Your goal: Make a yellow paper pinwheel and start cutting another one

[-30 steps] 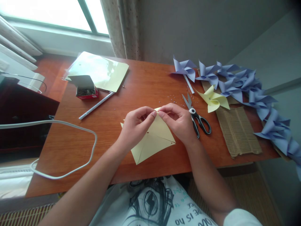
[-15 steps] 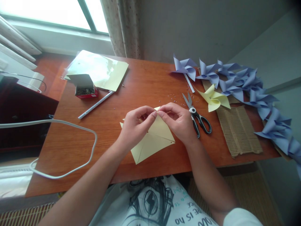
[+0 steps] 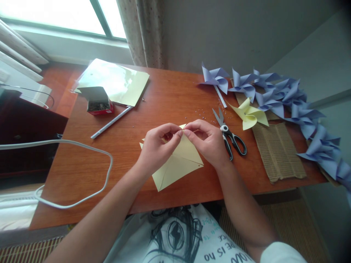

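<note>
A square of pale yellow paper [image 3: 175,168], slit along its diagonals and with a small hole near its right corner, lies on the table in front of me. At its far corner my left hand [image 3: 162,143] is closed, thumb and forefinger pinching the paper. My right hand [image 3: 207,140] pinches the same corner, and the fingertips of both hands meet there. Anything small between the fingertips is hidden. Black-handled scissors [image 3: 232,138] lie just right of my right hand, blades partly apart and pointing away.
On the wooden table [image 3: 82,164] stand an open red box [image 3: 100,106], a paper tube [image 3: 111,122] and a pack of yellow sheets [image 3: 139,86]. A white cable [image 3: 111,164] loops at left. At right are a yellow pinwheel [image 3: 249,115], cardboard [image 3: 278,153] and several purple pinwheels [image 3: 296,93].
</note>
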Demonstrator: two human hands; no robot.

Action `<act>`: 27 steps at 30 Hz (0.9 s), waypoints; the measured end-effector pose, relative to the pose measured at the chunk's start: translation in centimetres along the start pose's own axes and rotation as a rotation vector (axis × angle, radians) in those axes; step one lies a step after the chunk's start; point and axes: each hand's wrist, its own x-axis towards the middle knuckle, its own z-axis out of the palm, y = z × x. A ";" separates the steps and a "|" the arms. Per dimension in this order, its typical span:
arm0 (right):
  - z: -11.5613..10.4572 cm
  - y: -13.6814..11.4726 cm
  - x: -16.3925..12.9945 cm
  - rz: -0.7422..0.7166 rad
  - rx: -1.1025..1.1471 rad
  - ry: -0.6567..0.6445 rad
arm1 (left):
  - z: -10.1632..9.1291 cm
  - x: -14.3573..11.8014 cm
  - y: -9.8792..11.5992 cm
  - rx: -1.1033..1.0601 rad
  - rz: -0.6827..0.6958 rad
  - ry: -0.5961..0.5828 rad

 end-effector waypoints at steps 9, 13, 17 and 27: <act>0.0 -0.1 -0.1 0.029 -0.005 -0.013 | 0.1 -0.1 0.1 0.102 0.082 0.030; 0.0 -0.3 0.1 0.001 -0.082 0.002 | 0.1 -0.2 0.1 0.216 0.170 0.053; 0.1 -0.4 0.1 0.000 -0.140 0.018 | 0.2 -0.2 0.1 0.279 0.211 0.060; 0.0 -0.3 0.0 -0.002 -0.101 0.016 | 0.2 -0.2 -0.1 0.214 0.161 0.053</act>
